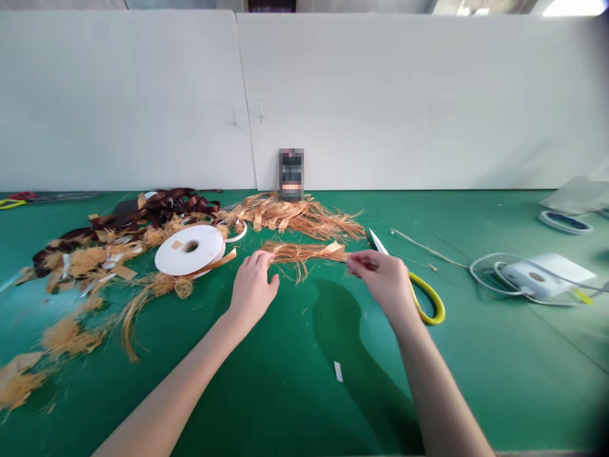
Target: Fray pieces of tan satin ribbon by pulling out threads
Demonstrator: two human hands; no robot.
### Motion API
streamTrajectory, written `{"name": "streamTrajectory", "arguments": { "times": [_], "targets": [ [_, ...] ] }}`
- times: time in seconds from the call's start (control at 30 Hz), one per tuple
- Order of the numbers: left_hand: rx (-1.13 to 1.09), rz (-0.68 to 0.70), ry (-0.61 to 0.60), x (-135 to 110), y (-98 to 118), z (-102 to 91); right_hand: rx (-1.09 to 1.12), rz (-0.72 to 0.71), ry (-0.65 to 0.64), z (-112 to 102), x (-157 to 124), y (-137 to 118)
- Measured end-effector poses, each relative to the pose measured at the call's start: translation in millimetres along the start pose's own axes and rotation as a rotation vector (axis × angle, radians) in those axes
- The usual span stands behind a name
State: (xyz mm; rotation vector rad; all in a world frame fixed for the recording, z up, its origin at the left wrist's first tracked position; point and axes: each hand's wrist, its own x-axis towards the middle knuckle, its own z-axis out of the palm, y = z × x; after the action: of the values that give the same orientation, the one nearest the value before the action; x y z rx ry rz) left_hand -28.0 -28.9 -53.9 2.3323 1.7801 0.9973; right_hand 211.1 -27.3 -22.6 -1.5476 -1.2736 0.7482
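Observation:
A bundle of tan raffia strands (304, 252) lies crosswise between my hands on the green table. My left hand (254, 284) rests at the bundle's left end, fingers over the strands and thumb held apart; its fingertips are partly hidden. My right hand (378, 276) pinches the bundle's right end between thumb and fingers. Yellow-handled scissors (431, 298) lie partly under my right hand, blade tip pointing away. Just beyond the bundle spreads a larger pile of raffia (304, 216). Left of my left hand is a white ribbon spool (190, 251).
Brown ribbon (137, 212) and frizzy raffia scraps (71, 336) cover the left side. A phone-like dark object (291, 174) leans on the white partition (404, 95). At right sit a white box with a cable (547, 274) and a tape roll (565, 222). A paper scrap (338, 371) lies in front.

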Motion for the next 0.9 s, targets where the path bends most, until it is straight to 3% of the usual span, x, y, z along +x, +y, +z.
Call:
{"name": "streamTrajectory", "arguments": {
  "times": [0.17,0.27,0.37,0.47,0.57,0.73,0.9],
  "targets": [
    [-0.152,-0.12,-0.098,2,-13,4.7,-0.429,0.124,0.107,-50,-5,-3],
    [-0.261,-0.21,-0.153,6,-15,0.3,-0.516,0.196,0.165,-77,-5,3],
    [-0.278,-0.262,-0.169,10,-18,-6.7,-0.468,0.212,0.143,-106,-3,16],
    [-0.23,-0.268,-0.19,13,-23,-11.5,-0.725,0.187,0.305,-129,-3,31],
    [-0.206,-0.26,-0.231,14,-28,-12.8,-0.947,0.144,0.39,-135,-5,42],
    [-0.052,-0.174,-0.261,14,-31,-18.2,-0.858,0.267,0.114,-118,3,58],
    [0.09,-0.005,-0.136,16,-16,-25.7,-0.963,0.318,-0.019,-115,21,65]
  ]
}}
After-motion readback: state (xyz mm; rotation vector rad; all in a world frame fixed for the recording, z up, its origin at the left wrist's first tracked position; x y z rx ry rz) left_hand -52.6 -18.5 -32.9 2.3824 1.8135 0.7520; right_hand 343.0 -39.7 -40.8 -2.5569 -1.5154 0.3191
